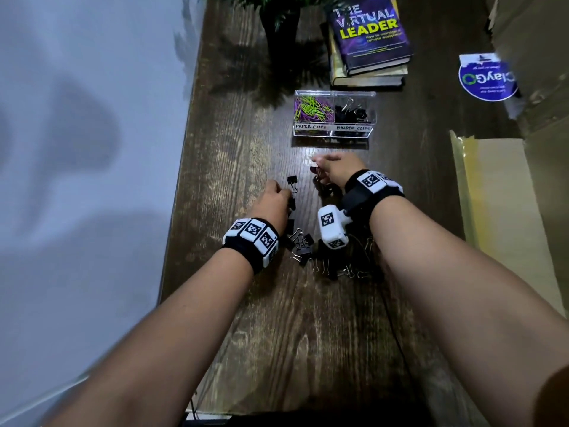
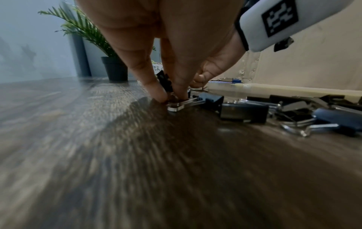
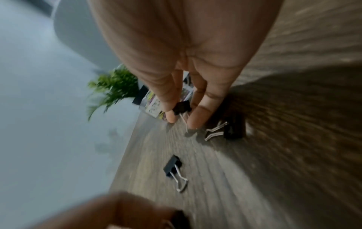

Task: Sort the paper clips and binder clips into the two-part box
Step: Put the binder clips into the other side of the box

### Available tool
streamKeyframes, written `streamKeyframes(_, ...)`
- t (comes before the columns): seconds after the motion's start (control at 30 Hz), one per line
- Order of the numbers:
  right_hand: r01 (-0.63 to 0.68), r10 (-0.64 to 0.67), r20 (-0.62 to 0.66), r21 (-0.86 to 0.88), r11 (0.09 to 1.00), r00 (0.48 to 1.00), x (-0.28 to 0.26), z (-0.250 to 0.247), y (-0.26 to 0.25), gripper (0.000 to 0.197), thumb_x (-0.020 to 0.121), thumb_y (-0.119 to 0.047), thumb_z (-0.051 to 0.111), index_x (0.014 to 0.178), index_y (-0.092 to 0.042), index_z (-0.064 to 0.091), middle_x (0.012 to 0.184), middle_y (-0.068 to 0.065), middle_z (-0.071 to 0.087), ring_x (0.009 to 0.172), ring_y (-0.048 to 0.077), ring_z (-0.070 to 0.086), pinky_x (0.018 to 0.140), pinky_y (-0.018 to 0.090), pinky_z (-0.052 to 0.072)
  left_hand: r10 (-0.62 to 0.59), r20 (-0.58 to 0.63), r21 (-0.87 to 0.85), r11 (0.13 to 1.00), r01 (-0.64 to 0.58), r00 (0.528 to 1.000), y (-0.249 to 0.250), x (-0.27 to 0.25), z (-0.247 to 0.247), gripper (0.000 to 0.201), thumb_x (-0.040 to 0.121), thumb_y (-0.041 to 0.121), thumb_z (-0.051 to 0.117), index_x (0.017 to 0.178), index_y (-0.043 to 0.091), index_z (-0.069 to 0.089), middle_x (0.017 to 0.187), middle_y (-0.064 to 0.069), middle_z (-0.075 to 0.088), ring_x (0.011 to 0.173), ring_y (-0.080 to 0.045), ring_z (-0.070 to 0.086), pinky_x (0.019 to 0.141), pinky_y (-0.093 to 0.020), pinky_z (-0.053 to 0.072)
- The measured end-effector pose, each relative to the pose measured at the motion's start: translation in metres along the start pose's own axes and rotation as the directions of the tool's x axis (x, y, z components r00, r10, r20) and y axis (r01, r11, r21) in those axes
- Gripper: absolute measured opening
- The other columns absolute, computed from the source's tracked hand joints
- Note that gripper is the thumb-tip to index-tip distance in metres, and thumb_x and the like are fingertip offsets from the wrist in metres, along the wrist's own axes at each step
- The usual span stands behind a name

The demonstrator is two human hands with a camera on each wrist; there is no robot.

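The clear two-part box stands mid-table, with coloured paper clips in its left half and black binder clips in its right. Just in front of it my right hand pinches a black binder clip between thumb and finger, its wire handle hanging down. My left hand is down on the wood, its fingertips pinching the silver handles of a binder clip lying flat. One loose binder clip lies between the hands. A pile of binder clips sits under my wrists.
A potted plant and a stack of books stand behind the box. Cardboard lies along the table's right side. The table's left edge runs close to my left hand, beside a pale wall.
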State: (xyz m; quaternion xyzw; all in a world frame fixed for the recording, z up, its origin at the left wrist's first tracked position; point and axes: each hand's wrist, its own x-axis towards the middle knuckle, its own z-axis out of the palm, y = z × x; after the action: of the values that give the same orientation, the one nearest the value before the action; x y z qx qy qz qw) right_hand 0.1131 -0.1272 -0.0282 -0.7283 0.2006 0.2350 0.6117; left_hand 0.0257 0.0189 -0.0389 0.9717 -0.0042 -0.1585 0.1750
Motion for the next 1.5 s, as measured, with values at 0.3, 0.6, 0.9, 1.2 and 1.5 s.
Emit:
streamKeyframes(0.3, 0.416, -0.252, 0.341, -0.831, 0.369, 0.906, 0.002, 0.042, -0.002, 0.025, 0.084, -0.028, 0.067, 0.108, -0.021, 0.067, 0.123, 0.011, 0.051, 0.113, 0.032, 0.052, 0.096, 0.037, 0.044, -0.145, -0.063, -0.25, 0.96, 0.125, 0.987, -0.011, -0.01, -0.008, 0.019, 0.083, 0.012, 0.064, 0.083, 0.016, 0.045, 0.089, -0.005, 0.059, 0.081, -0.021, 0.056, 0.07, -0.028, 0.041)
streamKeyframes(0.6, 0.332, -0.265, 0.201, -0.576, 0.747, 0.943, 0.002, 0.021, -0.009, 0.014, 0.086, -0.011, 0.059, 0.089, -0.002, 0.07, 0.078, 0.008, 0.069, 0.071, 0.02, 0.065, 0.063, 0.028, 0.051, -0.14, -0.052, -0.361, 0.926, 0.112, 0.989, -0.017, -0.031, -0.015, 0.024, 0.086, 0.015, 0.065, 0.107, 0.022, 0.055, 0.091, 0.005, 0.062, 0.077, -0.009, 0.057, 0.071, -0.022, 0.045)
streamKeyframes(0.9, -0.125, 0.123, 0.04, 0.043, 0.991, 0.992, 0.002, -0.031, 0.001, 0.016, 0.086, -0.008, 0.053, 0.071, -0.008, 0.057, 0.055, 0.006, 0.054, 0.049, 0.02, 0.05, 0.039, 0.017, 0.039, -0.356, 0.104, -0.719, 0.618, 0.318, 0.928, -0.012, -0.026, 0.0, 0.023, 0.093, 0.014, 0.047, 0.081, 0.028, 0.06, 0.086, 0.0, 0.067, 0.065, -0.018, 0.054, 0.052, -0.024, 0.039)
streamKeyframes(1.2, 0.3, -0.229, 0.208, -0.796, 0.526, 0.951, -0.003, -0.016, 0.025, 0.013, 0.081, -0.019, 0.07, 0.09, -0.014, 0.062, 0.104, 0.005, 0.056, 0.094, 0.021, 0.057, 0.089, 0.037, 0.049, -0.299, 0.037, -0.497, 0.822, 0.277, 0.954, 0.002, -0.022, -0.011, 0.011, 0.092, 0.023, 0.058, 0.084, 0.019, 0.051, 0.085, 0.002, 0.059, 0.077, -0.015, 0.054, 0.068, -0.026, 0.042)
streamKeyframes(1.5, 0.203, -0.164, 0.12, -0.556, 0.806, 0.979, 0.007, -0.055, -0.036, 0.02, 0.08, -0.01, 0.071, 0.063, -0.017, 0.063, 0.072, 0.003, 0.067, 0.059, 0.015, 0.06, 0.063, 0.031, 0.053, -0.058, 0.098, -0.151, 0.986, 0.072, 0.994, 0.001, -0.03, 0.006, 0.024, 0.093, 0.026, 0.054, 0.112, 0.013, 0.051, 0.114, -0.006, 0.057, 0.104, -0.021, 0.055, 0.09, -0.032, 0.045)
